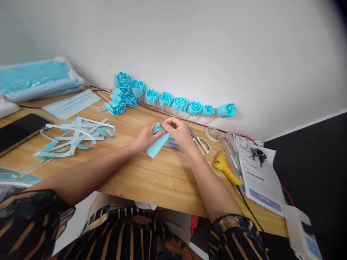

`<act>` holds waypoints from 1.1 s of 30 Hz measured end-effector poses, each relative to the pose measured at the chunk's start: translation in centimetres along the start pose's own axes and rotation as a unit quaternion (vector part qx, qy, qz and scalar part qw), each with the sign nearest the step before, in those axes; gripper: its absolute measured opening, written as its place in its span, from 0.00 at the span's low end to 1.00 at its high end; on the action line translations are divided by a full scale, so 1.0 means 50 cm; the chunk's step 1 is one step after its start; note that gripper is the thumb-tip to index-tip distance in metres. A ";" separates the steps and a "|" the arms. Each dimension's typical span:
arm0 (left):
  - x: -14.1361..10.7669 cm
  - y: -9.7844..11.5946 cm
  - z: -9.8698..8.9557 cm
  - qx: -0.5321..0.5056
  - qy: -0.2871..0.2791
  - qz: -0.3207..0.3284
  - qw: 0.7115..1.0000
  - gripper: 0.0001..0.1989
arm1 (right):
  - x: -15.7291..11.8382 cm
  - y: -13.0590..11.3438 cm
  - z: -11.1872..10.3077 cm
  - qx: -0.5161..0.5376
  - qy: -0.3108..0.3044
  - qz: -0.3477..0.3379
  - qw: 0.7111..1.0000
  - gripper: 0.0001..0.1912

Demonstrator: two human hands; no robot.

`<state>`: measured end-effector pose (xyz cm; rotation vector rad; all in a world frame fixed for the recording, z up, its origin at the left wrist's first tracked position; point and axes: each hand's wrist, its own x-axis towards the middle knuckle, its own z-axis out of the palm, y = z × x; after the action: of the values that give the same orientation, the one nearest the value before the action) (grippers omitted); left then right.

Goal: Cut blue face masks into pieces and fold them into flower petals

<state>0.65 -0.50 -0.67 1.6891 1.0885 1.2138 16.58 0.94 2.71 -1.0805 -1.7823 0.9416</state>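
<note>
Between my hands, above the middle of the table, is a folded piece of light blue mask fabric [156, 146]. My left hand [148, 137] grips its left side, thumb on top. At its upper corner, the thumb and fingers of my right hand [177, 130] pinch the fabric. A pleated blue-grey piece [172, 143] lies on the table behind my right wrist, partly covered. Just right of that wrist are scissors [202, 142] with pale handles, their blades partly hidden by the hand.
Blue fabric flowers [179, 104] on sticks line the wall. Cut strips [78, 135], a phone [21, 131], a flat mask sheet [72, 104] and a mask pack [35, 79] lie left. A tape roll [213, 134], yellow glue gun [226, 168], paper [258, 177] and keys [258, 154] are right.
</note>
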 end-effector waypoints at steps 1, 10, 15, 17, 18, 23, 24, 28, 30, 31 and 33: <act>0.001 0.000 0.000 -0.001 -0.004 -0.007 1.000 0.11 | -0.001 -0.003 -0.001 -0.013 0.003 -0.003 1.000 0.11; 0.002 0.009 -0.005 -0.112 -0.064 -0.019 0.991 0.15 | -0.017 -0.047 0.006 -0.117 0.052 -0.128 0.983 0.08; 0.014 0.006 -0.014 -0.161 0.073 -0.050 0.983 0.16 | -0.011 -0.035 0.018 -0.012 0.067 -0.044 0.997 0.17; 0.021 0.000 -0.019 -0.197 0.148 -0.079 0.966 0.18 | -0.013 -0.030 0.027 -0.001 0.019 0.006 1.000 0.22; 0.024 -0.002 -0.021 -0.211 0.178 -0.088 0.957 0.18 | -0.015 -0.029 0.033 -0.013 -0.010 0.029 0.999 0.23; 0.030 -0.002 -0.024 -0.237 0.237 -0.099 0.937 0.17 | -0.035 -0.025 0.076 -0.099 -0.064 0.073 0.990 0.20; 0.030 -0.001 -0.024 -0.238 0.239 -0.100 0.936 0.17 | -0.037 -0.022 0.083 -0.115 -0.059 0.072 0.989 0.19; 0.032 -0.004 -0.029 -0.257 0.244 -0.090 0.931 0.17 | -0.038 -0.012 0.097 -0.180 -0.033 0.056 0.982 0.18; 0.034 -0.008 -0.031 -0.268 0.238 -0.088 0.929 0.18 | -0.037 -0.011 0.098 -0.214 -0.029 0.046 0.975 0.18; 0.034 -0.011 -0.032 -0.271 0.237 -0.089 0.929 0.18 | -0.037 -0.012 0.099 -0.231 -0.028 0.045 0.972 0.18; 0.033 -0.015 -0.030 -0.270 0.240 -0.096 0.928 0.18 | -0.039 -0.015 0.103 -0.258 -0.031 0.045 0.965 0.18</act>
<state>-0.66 1.46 -0.47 0.8676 1.0352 1.6568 12.25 -2.02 0.91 -1.4758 -2.1082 0.5722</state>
